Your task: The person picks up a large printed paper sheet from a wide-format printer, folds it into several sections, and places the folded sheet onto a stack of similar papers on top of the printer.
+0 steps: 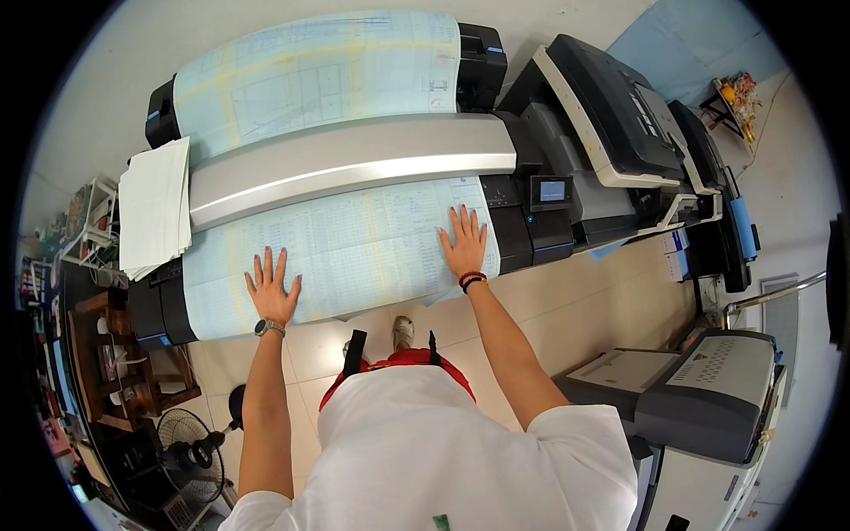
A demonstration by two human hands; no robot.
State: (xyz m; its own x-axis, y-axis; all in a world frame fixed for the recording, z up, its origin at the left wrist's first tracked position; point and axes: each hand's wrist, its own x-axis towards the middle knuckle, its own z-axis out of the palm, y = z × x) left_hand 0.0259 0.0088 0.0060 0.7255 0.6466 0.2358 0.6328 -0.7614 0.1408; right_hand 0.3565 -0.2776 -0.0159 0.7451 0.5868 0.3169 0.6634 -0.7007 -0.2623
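Note:
A wide sheet of pale blue drawing paper (354,234) with yellowish bands runs through a large-format printer under its silver cover (354,159). My left hand (273,288) lies flat on the near part of the sheet, left of its middle, fingers spread. Farther right, close to the sheet's right edge, my right hand (464,243) also presses flat with its fingers apart. Neither hand grips anything. Behind the cover, the sheet's far part (310,75) curves up over the back of the machine. The paper's course beneath the cover is hidden.
A stack of white paper (155,208) rests on the printer's left end. At its right end sit a small control screen (552,190) and a big black-and-cream copier (611,115). Another grey machine (708,389) stands at lower right. A black fan (190,453) and wooden shelf (115,354) are at left.

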